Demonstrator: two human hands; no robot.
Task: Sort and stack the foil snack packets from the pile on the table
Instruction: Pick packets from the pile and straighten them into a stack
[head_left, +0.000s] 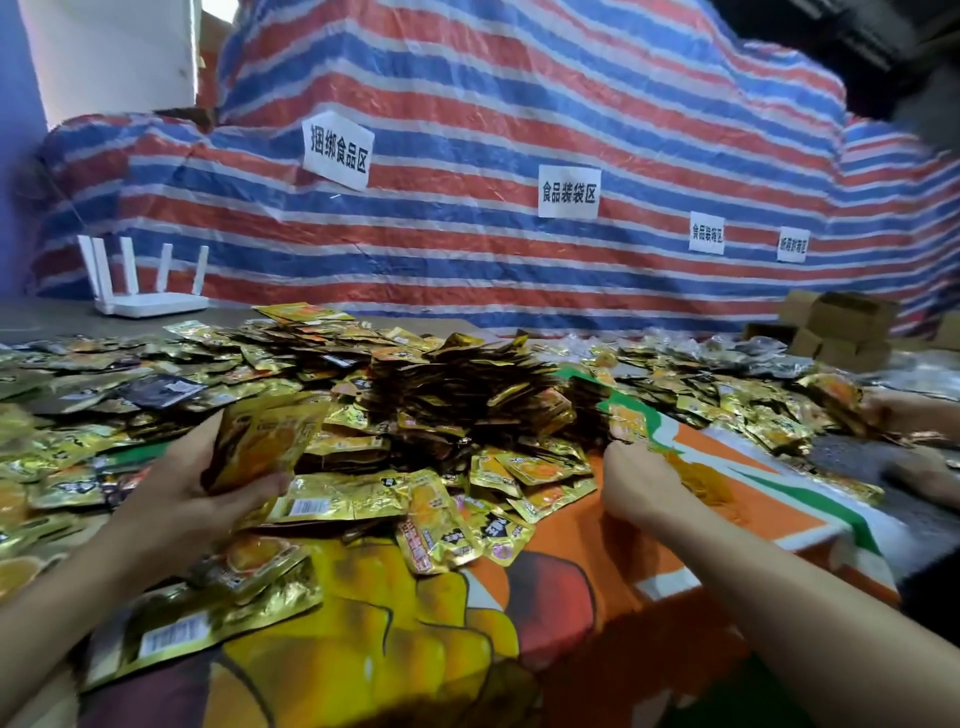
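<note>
A big pile of gold foil snack packets (457, 395) covers the middle of the table, with loose ones spread to both sides. My left hand (202, 488) grips a small stack of gold packets (265, 441) held upright at the pile's left edge. My right hand (639, 483) is at the pile's right edge, fingers curled, pinching one gold packet (628, 423) that sticks up above it. An orange and yellow printed sheet (597, 571) lies under the packets near me.
A white router (150, 301) with several antennas stands at the back left. A striped tarp (519, 156) with paper labels hangs behind the table. Cardboard boxes (841, 327) sit at the back right. Another person's hands (914, 415) work among packets at the far right.
</note>
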